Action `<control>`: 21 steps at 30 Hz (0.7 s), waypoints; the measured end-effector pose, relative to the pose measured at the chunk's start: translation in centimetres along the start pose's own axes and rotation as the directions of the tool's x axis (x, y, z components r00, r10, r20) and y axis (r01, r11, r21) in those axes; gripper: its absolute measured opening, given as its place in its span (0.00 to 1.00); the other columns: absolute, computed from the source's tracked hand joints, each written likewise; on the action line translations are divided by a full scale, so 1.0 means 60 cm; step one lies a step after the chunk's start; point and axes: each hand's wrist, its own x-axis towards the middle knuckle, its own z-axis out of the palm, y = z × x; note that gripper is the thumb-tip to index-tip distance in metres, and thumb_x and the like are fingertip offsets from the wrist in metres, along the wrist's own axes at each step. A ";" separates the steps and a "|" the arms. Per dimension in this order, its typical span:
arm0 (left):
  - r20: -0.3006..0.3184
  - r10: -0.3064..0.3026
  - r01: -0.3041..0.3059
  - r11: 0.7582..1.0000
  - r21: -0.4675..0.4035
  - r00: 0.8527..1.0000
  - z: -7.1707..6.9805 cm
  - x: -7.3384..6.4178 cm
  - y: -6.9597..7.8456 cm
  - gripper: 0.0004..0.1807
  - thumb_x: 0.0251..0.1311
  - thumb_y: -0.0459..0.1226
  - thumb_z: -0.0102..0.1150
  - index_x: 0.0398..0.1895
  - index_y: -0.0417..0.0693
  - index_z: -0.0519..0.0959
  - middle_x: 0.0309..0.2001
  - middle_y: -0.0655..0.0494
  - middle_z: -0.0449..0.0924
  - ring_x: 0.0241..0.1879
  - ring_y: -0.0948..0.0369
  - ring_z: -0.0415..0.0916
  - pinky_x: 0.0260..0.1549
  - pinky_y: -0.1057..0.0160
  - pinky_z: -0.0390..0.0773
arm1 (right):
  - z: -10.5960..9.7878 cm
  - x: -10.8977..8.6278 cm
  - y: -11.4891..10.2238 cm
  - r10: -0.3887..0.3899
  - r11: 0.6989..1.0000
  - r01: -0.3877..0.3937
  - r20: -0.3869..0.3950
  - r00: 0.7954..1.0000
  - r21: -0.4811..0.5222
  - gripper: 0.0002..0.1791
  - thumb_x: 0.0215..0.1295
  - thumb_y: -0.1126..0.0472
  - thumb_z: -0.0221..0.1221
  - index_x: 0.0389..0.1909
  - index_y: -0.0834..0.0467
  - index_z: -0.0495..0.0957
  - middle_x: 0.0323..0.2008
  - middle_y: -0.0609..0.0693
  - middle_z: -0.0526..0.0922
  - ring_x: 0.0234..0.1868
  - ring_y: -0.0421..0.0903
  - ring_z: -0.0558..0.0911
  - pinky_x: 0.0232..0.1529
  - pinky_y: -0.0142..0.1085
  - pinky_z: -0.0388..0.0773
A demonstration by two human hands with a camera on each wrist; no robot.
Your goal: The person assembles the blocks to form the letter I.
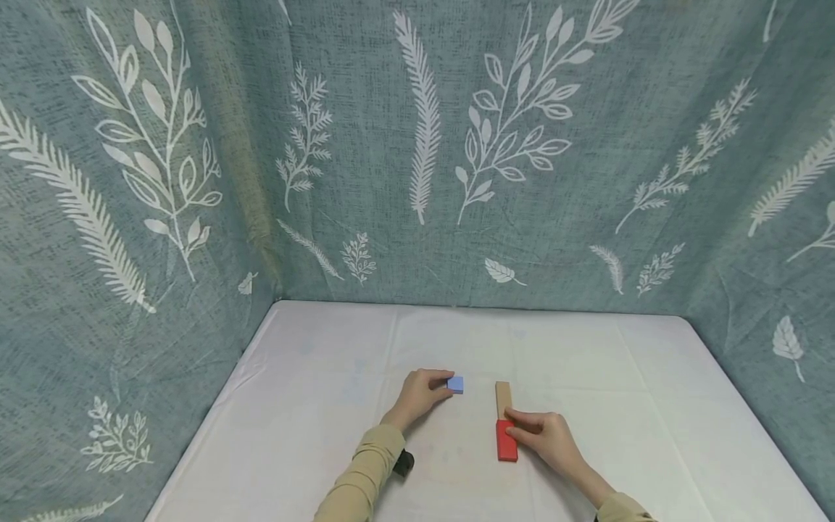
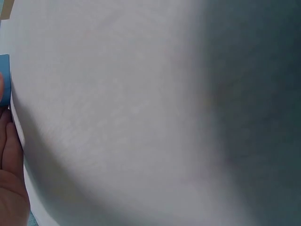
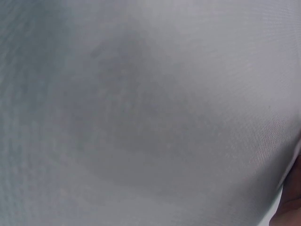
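Observation:
My left hand (image 1: 417, 395) pinches a small blue block (image 1: 456, 385) by its left side, thumb and forefinger at its near and far edges. In the left wrist view only part of that blue block (image 2: 5, 80) shows, at the left edge beside the fingers (image 2: 11, 153). To the right, a red rectangular block (image 1: 507, 444) lies end to end with a plain wooden block (image 1: 503, 399). My right hand (image 1: 548, 435) holds the red block near its far end, where the two blocks meet; the forefinger reaches over the joint. The right wrist view shows only a bit of hand (image 3: 289, 202).
A white cloth (image 1: 652, 406) covers the table. Green leaf-patterned curtains (image 1: 365, 145) hang behind and at both sides. A black device (image 1: 404, 462) sits at the left wrist, below the tan sleeve (image 1: 365, 471).

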 end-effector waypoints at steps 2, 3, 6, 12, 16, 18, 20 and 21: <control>-0.002 0.001 -0.001 1.000 -0.003 1.000 0.000 0.000 0.000 0.18 0.49 0.37 0.63 0.45 0.42 0.79 0.46 0.49 0.79 0.48 0.53 0.75 0.50 0.56 0.73 | 0.000 0.000 0.000 0.001 1.000 -0.001 -0.001 1.000 0.002 0.21 0.47 0.55 0.66 0.45 0.55 0.80 0.43 0.45 0.82 0.49 0.45 0.78 0.45 0.29 0.76; -0.003 0.000 0.000 1.000 -0.007 1.000 0.000 0.000 0.000 0.18 0.49 0.37 0.63 0.45 0.42 0.79 0.45 0.49 0.80 0.48 0.53 0.75 0.49 0.56 0.73 | 0.000 0.000 0.000 0.002 1.000 -0.002 -0.001 1.000 0.003 0.21 0.47 0.55 0.66 0.45 0.55 0.80 0.43 0.45 0.82 0.49 0.45 0.78 0.45 0.29 0.76; -0.006 -0.001 0.001 1.000 -0.019 1.000 0.000 -0.001 0.001 0.17 0.49 0.36 0.63 0.45 0.42 0.79 0.45 0.48 0.80 0.47 0.53 0.76 0.48 0.57 0.74 | 0.000 -0.001 -0.002 0.004 1.000 -0.004 -0.001 1.000 0.008 0.21 0.47 0.55 0.66 0.45 0.55 0.80 0.43 0.45 0.82 0.50 0.45 0.78 0.45 0.29 0.76; -0.021 -0.006 0.006 1.000 -0.024 1.000 0.001 -0.002 0.001 0.17 0.49 0.36 0.63 0.44 0.42 0.80 0.45 0.48 0.80 0.47 0.53 0.76 0.49 0.57 0.74 | -0.001 -0.002 -0.003 0.004 1.000 -0.004 0.006 1.000 0.011 0.22 0.47 0.54 0.66 0.45 0.54 0.80 0.43 0.45 0.82 0.50 0.46 0.77 0.46 0.29 0.76; -0.031 -0.006 0.005 0.999 -0.036 0.999 0.004 -0.002 -0.001 0.17 0.48 0.36 0.64 0.44 0.42 0.80 0.45 0.48 0.80 0.47 0.53 0.76 0.48 0.58 0.75 | -0.002 -0.002 -0.002 0.003 1.000 -0.004 0.008 1.000 0.020 0.22 0.47 0.54 0.66 0.45 0.55 0.80 0.43 0.46 0.82 0.50 0.46 0.77 0.46 0.30 0.76; -0.034 -0.008 0.007 0.999 -0.046 0.999 0.005 -0.003 -0.001 0.17 0.48 0.35 0.64 0.44 0.42 0.80 0.45 0.48 0.79 0.47 0.53 0.76 0.48 0.59 0.75 | -0.002 -0.002 -0.002 0.002 1.000 -0.002 0.008 1.000 0.019 0.22 0.47 0.54 0.66 0.45 0.55 0.80 0.43 0.46 0.82 0.50 0.46 0.78 0.45 0.30 0.76; -0.038 -0.013 0.012 0.999 -0.046 0.999 0.006 -0.003 -0.003 0.17 0.48 0.35 0.64 0.44 0.42 0.80 0.46 0.48 0.79 0.47 0.54 0.77 0.48 0.59 0.75 | -0.002 -0.002 -0.002 0.004 1.000 -0.004 0.009 1.000 0.020 0.22 0.47 0.53 0.66 0.45 0.55 0.80 0.43 0.46 0.82 0.50 0.46 0.78 0.45 0.30 0.76; -0.041 -0.013 0.011 0.999 -0.044 0.999 0.006 -0.003 -0.003 0.17 0.48 0.35 0.64 0.44 0.42 0.80 0.45 0.48 0.79 0.46 0.54 0.77 0.48 0.59 0.75 | -0.001 -0.002 -0.002 0.006 1.000 -0.006 0.010 1.000 0.020 0.22 0.46 0.53 0.66 0.45 0.55 0.80 0.43 0.46 0.82 0.50 0.46 0.78 0.45 0.30 0.76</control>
